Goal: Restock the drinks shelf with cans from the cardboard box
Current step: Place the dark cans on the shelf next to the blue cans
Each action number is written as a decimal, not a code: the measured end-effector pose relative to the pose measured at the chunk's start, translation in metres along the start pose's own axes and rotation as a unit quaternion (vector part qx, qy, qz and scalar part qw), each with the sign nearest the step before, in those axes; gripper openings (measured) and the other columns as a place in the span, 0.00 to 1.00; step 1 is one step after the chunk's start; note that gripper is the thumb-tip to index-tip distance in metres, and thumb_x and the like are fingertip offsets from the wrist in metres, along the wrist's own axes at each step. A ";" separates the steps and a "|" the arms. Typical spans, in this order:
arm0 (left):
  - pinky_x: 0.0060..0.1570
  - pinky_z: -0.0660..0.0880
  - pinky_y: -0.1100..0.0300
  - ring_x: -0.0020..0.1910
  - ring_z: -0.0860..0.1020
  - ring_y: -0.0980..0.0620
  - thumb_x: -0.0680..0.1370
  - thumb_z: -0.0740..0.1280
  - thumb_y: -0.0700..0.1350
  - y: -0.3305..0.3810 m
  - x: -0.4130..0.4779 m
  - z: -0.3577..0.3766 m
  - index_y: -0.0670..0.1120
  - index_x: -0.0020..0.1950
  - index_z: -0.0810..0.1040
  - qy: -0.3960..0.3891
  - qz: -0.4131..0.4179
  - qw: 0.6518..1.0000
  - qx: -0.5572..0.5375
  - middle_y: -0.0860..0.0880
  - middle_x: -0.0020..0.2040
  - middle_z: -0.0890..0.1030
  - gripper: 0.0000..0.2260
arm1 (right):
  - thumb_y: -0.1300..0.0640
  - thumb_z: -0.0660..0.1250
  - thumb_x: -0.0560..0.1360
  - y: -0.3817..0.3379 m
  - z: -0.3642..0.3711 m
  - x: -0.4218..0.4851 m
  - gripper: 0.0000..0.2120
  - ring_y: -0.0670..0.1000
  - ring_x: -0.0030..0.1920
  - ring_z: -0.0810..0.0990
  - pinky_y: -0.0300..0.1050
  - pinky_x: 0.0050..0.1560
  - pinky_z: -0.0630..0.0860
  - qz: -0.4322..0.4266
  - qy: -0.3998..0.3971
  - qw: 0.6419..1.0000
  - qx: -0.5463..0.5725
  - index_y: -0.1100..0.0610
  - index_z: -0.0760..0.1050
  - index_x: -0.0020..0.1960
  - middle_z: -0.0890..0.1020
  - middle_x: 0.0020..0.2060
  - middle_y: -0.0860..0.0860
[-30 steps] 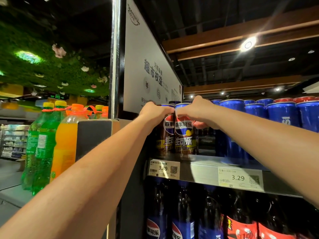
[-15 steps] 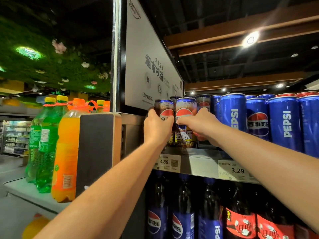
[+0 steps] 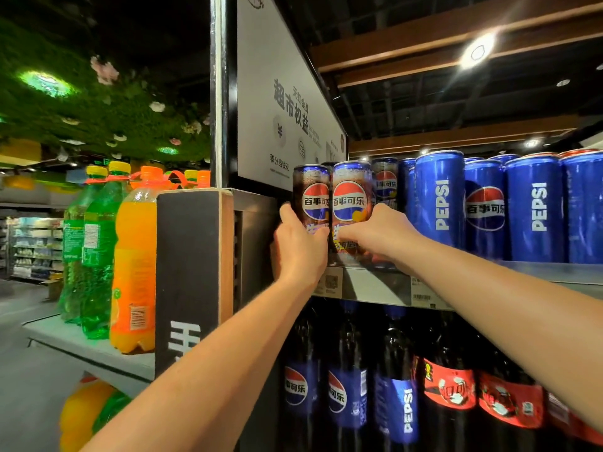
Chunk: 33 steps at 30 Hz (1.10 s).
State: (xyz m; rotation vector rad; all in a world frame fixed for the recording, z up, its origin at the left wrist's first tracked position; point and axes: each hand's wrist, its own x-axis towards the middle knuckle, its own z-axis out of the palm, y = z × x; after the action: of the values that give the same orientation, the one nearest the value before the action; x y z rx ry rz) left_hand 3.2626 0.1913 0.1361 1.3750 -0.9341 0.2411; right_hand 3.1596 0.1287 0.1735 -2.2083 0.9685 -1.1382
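Two tall brown Pepsi cans stand side by side at the left end of the grey metal shelf (image 3: 375, 283). My left hand (image 3: 298, 246) is wrapped around the lower part of the left can (image 3: 311, 197). My right hand (image 3: 380, 234) grips the lower part of the right can (image 3: 349, 197). A third brown can (image 3: 385, 182) stands just behind them. To the right runs a row of blue Pepsi cans (image 3: 439, 200). The cardboard box is out of view.
A white sign board (image 3: 277, 93) hangs above the shelf's left end. Below the shelf stand dark cola bottles (image 3: 346, 380). Left of a black end panel (image 3: 192, 272), green and orange soda bottles (image 3: 133, 256) stand on a side shelf.
Both hands have slid from the can tops down to the lower halves of the two brown cans. The view has shifted, so the cans and shelf now sit lower in it.
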 end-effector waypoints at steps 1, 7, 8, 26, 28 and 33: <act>0.27 0.66 0.71 0.44 0.72 0.60 0.78 0.67 0.43 0.000 -0.001 0.000 0.46 0.74 0.57 -0.003 -0.002 1.000 0.002 0.48 0.61 0.75 0.28 | 0.44 0.74 0.68 0.000 0.000 0.000 0.30 0.51 0.51 0.77 0.47 0.53 0.77 0.001 0.002 1.000 0.000 0.55 0.70 0.65 0.78 0.54 0.52; 0.23 0.69 0.71 0.48 0.72 0.58 0.80 0.64 0.42 -0.003 0.000 0.000 0.44 0.71 0.58 -0.025 -0.013 1.000 -0.007 0.46 0.63 0.73 0.22 | 0.44 0.74 0.68 0.001 0.000 -0.001 0.30 0.52 0.53 0.78 0.46 0.51 0.74 -0.005 -0.002 1.000 -0.009 0.55 0.70 0.65 0.78 0.55 0.52; 0.23 0.69 0.72 0.48 0.72 0.58 0.80 0.63 0.42 -0.003 0.001 0.000 0.44 0.72 0.58 -0.029 -0.012 0.999 -0.009 0.45 0.63 0.73 0.23 | 0.44 0.74 0.69 0.001 0.000 -0.001 0.29 0.52 0.53 0.78 0.45 0.50 0.74 -0.010 -0.002 1.000 -0.012 0.55 0.71 0.65 0.79 0.55 0.53; 0.46 0.71 0.68 0.61 0.75 0.49 0.80 0.63 0.40 -0.011 0.000 -0.002 0.40 0.72 0.63 -0.054 -0.029 0.996 -0.062 0.43 0.64 0.74 0.21 | 0.43 0.69 0.73 -0.003 0.005 -0.011 0.26 0.52 0.50 0.77 0.45 0.47 0.74 -0.011 0.012 0.996 -0.089 0.57 0.72 0.65 0.78 0.52 0.53; 0.52 0.69 0.64 0.62 0.74 0.49 0.79 0.63 0.39 -0.009 -0.003 -0.003 0.40 0.72 0.63 -0.069 -0.029 0.996 -0.052 0.43 0.65 0.73 0.21 | 0.42 0.67 0.74 -0.004 0.005 -0.016 0.26 0.53 0.50 0.78 0.47 0.49 0.76 -0.003 0.015 0.993 -0.115 0.57 0.72 0.64 0.78 0.51 0.53; 0.57 0.71 0.57 0.62 0.73 0.49 0.77 0.65 0.40 -0.005 -0.015 -0.018 0.44 0.68 0.67 -0.119 0.000 0.990 0.069 0.45 0.63 0.73 0.20 | 0.50 0.63 0.77 -0.011 -0.001 -0.042 0.18 0.54 0.47 0.74 0.45 0.44 0.71 -0.006 -0.021 0.979 -0.203 0.59 0.70 0.63 0.75 0.49 0.53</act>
State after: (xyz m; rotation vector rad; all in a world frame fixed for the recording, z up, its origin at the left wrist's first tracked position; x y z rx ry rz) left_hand 3.2637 0.2118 0.1239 1.5554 -1.1317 0.1447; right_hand 3.1458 0.1681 0.1606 -2.5433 1.2631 -0.9598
